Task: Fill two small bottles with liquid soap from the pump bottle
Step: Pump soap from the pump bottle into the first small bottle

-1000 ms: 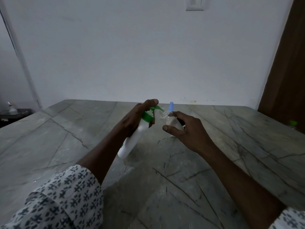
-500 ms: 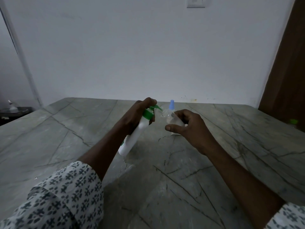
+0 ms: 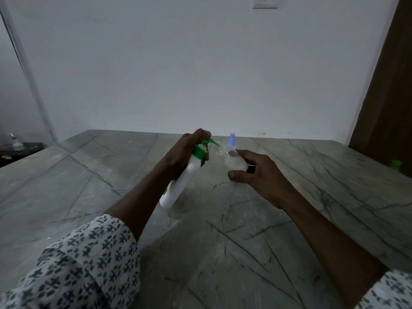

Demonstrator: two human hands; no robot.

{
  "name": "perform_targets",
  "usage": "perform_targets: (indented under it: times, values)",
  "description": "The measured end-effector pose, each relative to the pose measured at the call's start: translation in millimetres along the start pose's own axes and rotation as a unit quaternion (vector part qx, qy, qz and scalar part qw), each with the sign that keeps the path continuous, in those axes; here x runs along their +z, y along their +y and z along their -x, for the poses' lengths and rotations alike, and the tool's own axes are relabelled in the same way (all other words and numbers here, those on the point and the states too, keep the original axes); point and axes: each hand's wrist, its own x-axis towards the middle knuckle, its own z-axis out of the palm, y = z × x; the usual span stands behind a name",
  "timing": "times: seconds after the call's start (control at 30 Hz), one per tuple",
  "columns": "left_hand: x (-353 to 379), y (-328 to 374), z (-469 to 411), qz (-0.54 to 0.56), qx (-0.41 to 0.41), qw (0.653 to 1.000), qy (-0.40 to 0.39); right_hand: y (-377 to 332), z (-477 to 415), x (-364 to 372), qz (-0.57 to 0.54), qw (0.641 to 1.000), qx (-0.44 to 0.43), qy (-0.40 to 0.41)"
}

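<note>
— Where are my hands?
— Left hand (image 3: pixel 185 152) grips the tilted pump bottle (image 3: pixel 181 181), spout at the mouth of the small clear bottle (image 3: pixel 235 162) my right hand (image 3: pixel 256 172) clasps.
— Progress?
— This one looks partly filled; the blue-capped bottle (image 3: pixel 231 141) behind is unclear. The table (image 3: pixel 334 197) leaves wide room, edges far

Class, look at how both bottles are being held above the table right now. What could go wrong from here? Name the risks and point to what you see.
1. The pump bottle in the left hand is tilted in mid-air, and its green nozzle meets a narrow mouth; soap could miss and land on the table.
2. The right hand grips the small clear bottle, also tilted and unsupported; it could slip or spill.
3. The blue-capped bottle standing just behind could be knocked over.
</note>
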Motion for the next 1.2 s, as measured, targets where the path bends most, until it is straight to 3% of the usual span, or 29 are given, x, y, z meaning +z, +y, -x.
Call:
perform_targets:
  times: [0.53, 0.7, 1.0, 1.2]
  values:
    - [-7, 0, 1, 0.050, -0.006, 0.999, -0.010, -6, 7, 11, -0.035, 0.999, -0.007, 0.033]
    - [-4, -1, 2, 0.018, 0.006, 0.999, 0.033, -1, 7, 12, -0.034, 0.999, -0.011, 0.038]
    - [-7, -1, 2, -0.020, 0.004, 1.000, 0.021, 0, 5, 11, -0.064, 0.997, -0.023, 0.047]
    - [-6, 0, 5, 0.012, -0.012, 0.999, 0.034, 0, 4, 13, -0.066, 0.996, -0.025, 0.046]
